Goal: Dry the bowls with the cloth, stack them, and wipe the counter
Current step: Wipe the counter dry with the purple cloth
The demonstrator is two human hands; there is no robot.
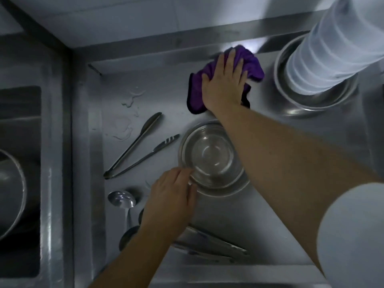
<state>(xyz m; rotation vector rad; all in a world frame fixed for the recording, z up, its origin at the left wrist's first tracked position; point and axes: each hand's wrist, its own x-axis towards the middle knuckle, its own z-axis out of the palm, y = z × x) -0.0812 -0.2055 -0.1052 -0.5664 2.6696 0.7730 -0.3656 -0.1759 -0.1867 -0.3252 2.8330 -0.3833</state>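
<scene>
Nearest, the left hand [169, 197] has its grip on the near rim of the steel bowls [209, 156], fingers curled over the edge; the bowls sit nested on the steel worktop [259, 221], right of a pair of tongs [138, 145]. Farther back, the right hand [224, 84] presses flat, fingers straight, on the purple cloth [197, 88] lying on the worktop, beside a tall stack of white containers [328, 59].

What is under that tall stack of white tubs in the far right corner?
The stack of white tubs stands inside a wide steel bowl, whose rim and part of the inner wall show around it. The bowl's bottom is covered by the stack, so anything else there cannot be seen.
</scene>
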